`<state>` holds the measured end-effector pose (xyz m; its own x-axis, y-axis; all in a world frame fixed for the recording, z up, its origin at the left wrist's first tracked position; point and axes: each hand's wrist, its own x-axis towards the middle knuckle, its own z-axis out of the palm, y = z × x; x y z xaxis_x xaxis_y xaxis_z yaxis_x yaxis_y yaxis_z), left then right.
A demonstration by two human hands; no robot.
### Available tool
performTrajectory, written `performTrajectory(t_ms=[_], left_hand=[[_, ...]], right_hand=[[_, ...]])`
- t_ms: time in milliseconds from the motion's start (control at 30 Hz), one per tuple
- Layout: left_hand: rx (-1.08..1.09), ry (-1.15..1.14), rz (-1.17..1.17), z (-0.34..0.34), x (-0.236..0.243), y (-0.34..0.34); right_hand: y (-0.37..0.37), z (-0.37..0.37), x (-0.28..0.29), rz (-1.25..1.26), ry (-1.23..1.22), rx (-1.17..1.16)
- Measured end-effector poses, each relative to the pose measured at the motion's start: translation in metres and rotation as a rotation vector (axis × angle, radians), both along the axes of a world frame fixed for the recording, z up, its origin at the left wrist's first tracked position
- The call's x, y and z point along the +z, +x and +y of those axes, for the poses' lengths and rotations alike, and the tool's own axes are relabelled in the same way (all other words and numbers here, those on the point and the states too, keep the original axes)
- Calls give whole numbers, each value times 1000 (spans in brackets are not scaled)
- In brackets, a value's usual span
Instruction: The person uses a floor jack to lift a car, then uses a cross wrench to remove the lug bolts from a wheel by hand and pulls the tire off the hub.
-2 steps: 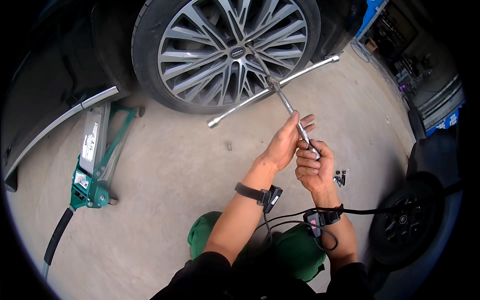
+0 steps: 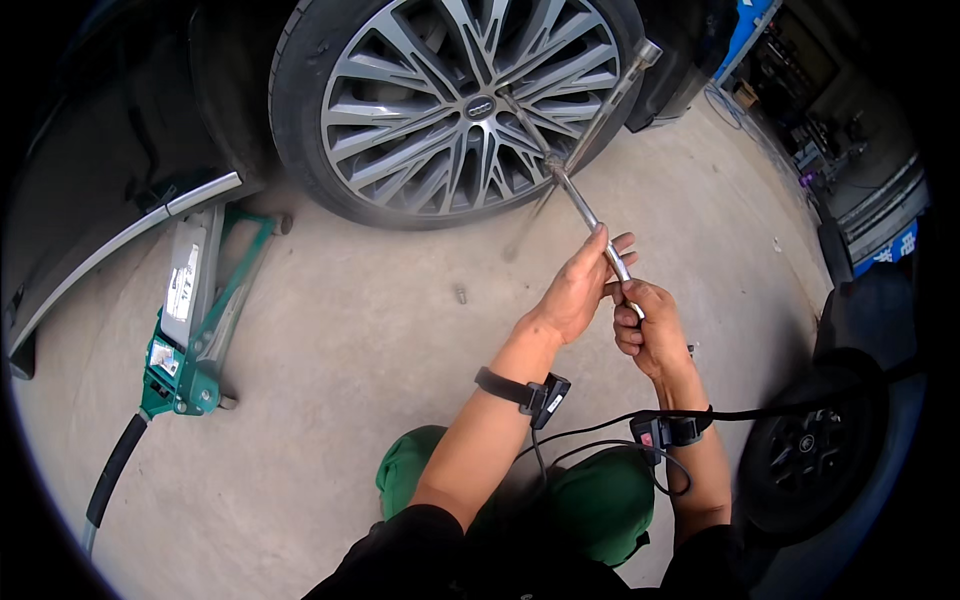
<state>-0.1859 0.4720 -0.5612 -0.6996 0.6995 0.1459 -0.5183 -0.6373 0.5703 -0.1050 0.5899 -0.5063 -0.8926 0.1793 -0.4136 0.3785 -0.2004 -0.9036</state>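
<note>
A four-way lug wrench [image 2: 578, 203] of bright metal reaches from the spoked car wheel [image 2: 398, 160] toward me. Its far end meets the wheel just right of the hub cap, and its cross arms are blurred. My left hand [image 2: 572, 298] cradles the near shaft loosely, thumb along it and some fingers stretched out past it. At the shaft's near end, my right hand [image 2: 652, 325] has its fingers curled round the tip. On the floor left of my hands lies a small metal piece, like a lug bolt [image 2: 461, 295].
A green floor jack [image 2: 185, 340] stands at left beside the dark car's sill. To the right, a black wheel [image 2: 805, 440] is by another vehicle. Black cables [image 2: 600, 425] run from my wrist straps across to the right. Shelving with parts [image 2: 815, 130] stands at far right.
The wrench's cross arms have turned counterclockwise, the right one swinging up. My right hand has shifted slightly right and up, and now hides most of the small dark parts on the floor behind it.
</note>
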Motion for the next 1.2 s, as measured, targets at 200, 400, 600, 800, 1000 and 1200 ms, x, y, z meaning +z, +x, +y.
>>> performTrajectory(t_ms=[200, 400, 600, 800, 1000, 1200], left_hand=[[17, 39, -25, -4, 1, -2], [1, -45, 13, -2, -14, -3], [11, -127, 37, 2, -17, 1], [47, -167, 68, -2, -16, -1], [10, -107, 84, 0, -15, -2], [-7, -76, 56, -7, -4, 1]], right_hand=[[8, -18, 2, 201, 340, -20], [4, -1, -35, -14, -1008, 23], [-1, 17, -20, 103, 770, 180], [8, -23, -12, 59, 129, -8], [4, -7, -26, -50, -986, 79], [3, -12, 2, 112, 940, 91]])
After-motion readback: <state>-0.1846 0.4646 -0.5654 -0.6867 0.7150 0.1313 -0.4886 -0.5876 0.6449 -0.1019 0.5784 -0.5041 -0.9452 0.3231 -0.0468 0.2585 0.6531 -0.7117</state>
